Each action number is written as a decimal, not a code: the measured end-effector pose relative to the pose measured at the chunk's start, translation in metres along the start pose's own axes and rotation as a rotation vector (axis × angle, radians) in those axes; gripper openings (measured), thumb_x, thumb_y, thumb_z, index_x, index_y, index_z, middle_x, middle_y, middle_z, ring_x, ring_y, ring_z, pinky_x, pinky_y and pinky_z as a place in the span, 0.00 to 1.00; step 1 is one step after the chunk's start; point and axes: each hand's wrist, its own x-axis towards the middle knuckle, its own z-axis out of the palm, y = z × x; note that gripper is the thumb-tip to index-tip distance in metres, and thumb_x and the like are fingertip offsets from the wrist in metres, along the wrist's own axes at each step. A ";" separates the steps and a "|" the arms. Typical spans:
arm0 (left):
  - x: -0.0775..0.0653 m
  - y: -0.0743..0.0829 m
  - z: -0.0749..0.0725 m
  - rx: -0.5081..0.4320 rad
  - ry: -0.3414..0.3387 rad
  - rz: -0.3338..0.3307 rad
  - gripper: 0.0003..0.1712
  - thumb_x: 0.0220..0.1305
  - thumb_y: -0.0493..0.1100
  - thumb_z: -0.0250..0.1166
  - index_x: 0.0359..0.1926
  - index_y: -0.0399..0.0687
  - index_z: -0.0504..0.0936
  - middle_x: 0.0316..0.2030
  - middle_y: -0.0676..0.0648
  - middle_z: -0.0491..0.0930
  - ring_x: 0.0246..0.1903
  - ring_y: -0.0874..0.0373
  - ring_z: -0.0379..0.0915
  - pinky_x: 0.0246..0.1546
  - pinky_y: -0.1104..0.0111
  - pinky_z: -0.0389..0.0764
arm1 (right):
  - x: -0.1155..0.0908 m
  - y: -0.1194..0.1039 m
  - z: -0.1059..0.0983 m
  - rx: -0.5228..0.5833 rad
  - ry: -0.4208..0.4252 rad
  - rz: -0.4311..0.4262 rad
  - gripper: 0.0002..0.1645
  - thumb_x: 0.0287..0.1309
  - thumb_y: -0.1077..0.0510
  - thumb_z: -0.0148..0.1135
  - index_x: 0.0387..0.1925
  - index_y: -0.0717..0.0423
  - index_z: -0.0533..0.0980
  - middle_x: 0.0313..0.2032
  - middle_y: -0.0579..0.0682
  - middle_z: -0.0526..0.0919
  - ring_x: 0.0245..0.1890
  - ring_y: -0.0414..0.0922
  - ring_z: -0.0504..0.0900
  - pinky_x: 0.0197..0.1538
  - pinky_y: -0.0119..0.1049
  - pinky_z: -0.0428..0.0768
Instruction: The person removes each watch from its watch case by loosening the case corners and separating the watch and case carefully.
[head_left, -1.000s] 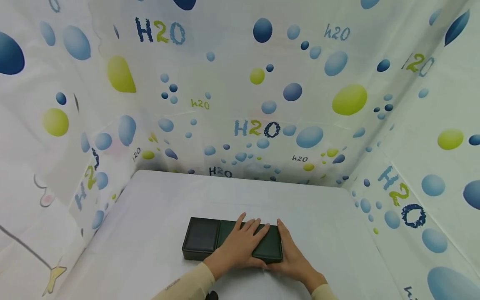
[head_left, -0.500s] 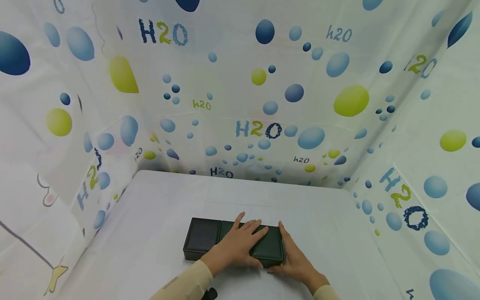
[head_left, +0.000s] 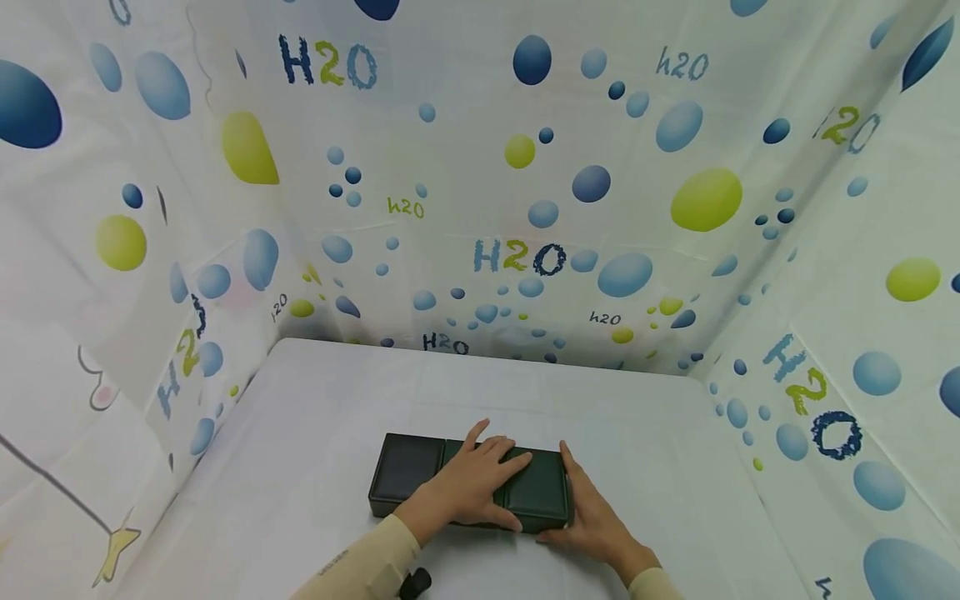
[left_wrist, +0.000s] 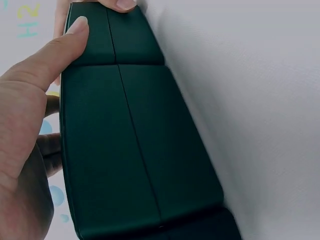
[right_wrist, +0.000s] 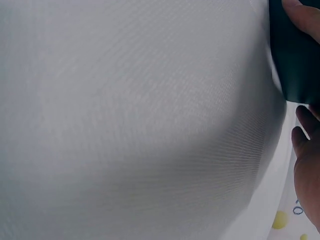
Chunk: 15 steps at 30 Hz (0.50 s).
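Several dark leather-look boxes stand end to end in a row in the head view: a blackish one at the left, a green one in the middle, another green box at the right. My left hand rests spread over the middle and right boxes, its thumb down on the front side. In the left wrist view a seam runs along the front of the green box. My right hand grips the right end, thumb at the front corner and fingers along the end face.
The row stands on a white table. A white curtain with blue and green dots and H2O lettering closes off the back and both sides. A small black object shows beside the left sleeve.
My left hand has slid slightly left, its thumb drawing away from the right hand's thumb. The right hand keeps its place at the end of the row.
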 end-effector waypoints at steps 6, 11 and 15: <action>0.000 -0.003 0.000 -0.014 0.006 0.011 0.57 0.58 0.84 0.58 0.80 0.58 0.64 0.74 0.46 0.69 0.74 0.52 0.64 0.79 0.41 0.44 | 0.001 0.000 0.000 -0.017 0.011 -0.009 0.89 0.34 0.35 0.88 0.83 0.27 0.32 0.83 0.53 0.52 0.82 0.52 0.56 0.78 0.60 0.62; -0.001 -0.005 0.002 -0.046 0.021 0.017 0.56 0.61 0.84 0.55 0.80 0.58 0.63 0.75 0.46 0.67 0.75 0.52 0.64 0.79 0.41 0.44 | 0.003 -0.001 0.000 -0.044 0.014 -0.027 0.89 0.33 0.38 0.90 0.83 0.28 0.34 0.82 0.53 0.52 0.81 0.52 0.56 0.78 0.59 0.62; -0.001 -0.006 0.004 -0.072 0.022 0.010 0.55 0.62 0.83 0.53 0.80 0.58 0.63 0.76 0.46 0.66 0.76 0.52 0.62 0.79 0.41 0.42 | 0.004 -0.002 0.000 -0.054 0.022 -0.025 0.92 0.31 0.39 0.91 0.83 0.29 0.31 0.82 0.56 0.52 0.81 0.54 0.56 0.78 0.60 0.62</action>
